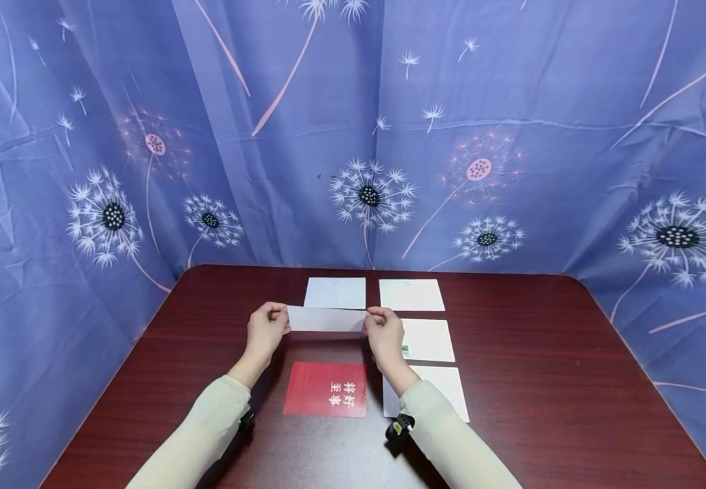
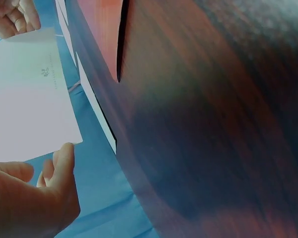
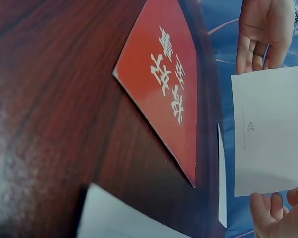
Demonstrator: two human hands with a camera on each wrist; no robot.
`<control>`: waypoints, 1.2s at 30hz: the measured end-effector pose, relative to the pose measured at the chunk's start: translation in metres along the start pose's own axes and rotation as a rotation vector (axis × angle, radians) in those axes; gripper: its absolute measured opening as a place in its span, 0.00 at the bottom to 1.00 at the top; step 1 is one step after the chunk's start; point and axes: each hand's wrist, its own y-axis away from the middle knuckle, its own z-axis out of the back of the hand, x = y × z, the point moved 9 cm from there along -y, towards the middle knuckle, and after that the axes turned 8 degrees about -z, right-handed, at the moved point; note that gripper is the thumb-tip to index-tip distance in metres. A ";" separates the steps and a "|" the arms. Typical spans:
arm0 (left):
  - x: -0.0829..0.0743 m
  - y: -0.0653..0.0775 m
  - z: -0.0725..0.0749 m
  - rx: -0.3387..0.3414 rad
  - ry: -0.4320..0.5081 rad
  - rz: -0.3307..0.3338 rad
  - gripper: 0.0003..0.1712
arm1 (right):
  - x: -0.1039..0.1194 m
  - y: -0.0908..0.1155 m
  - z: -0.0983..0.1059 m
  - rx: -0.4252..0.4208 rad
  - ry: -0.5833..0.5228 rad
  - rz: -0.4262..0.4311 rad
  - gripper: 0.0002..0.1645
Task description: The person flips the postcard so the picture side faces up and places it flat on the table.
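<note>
Both hands hold a white card [image 1: 326, 319] by its two short ends, raised above the table and tilted in the head view. My left hand [image 1: 267, 331] pinches its left end between thumb and fingers, and my right hand [image 1: 384, 335] pinches the right end. In the right wrist view the same card [image 3: 268, 131] shows a small printed mark and a line of tiny text. Nearer me a red card [image 1: 322, 390] with white Chinese characters lies flat on the table. Behind the held card lies another white card [image 1: 336, 292].
To the right, a column of white cards lies on the dark wooden table [image 1: 530, 380]: a far card [image 1: 412, 295], a middle card [image 1: 429, 339] and a near card [image 1: 441, 390] partly under my right forearm. A blue dandelion-print curtain [image 1: 304, 170] hangs behind the table.
</note>
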 end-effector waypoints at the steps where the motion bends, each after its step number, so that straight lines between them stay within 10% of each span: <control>1: 0.000 0.000 0.000 -0.002 0.007 0.001 0.10 | 0.000 0.000 0.000 -0.004 0.001 -0.001 0.08; 36: 0.007 0.002 -0.007 0.146 0.011 0.049 0.17 | -0.001 -0.002 0.004 0.040 0.067 -0.064 0.12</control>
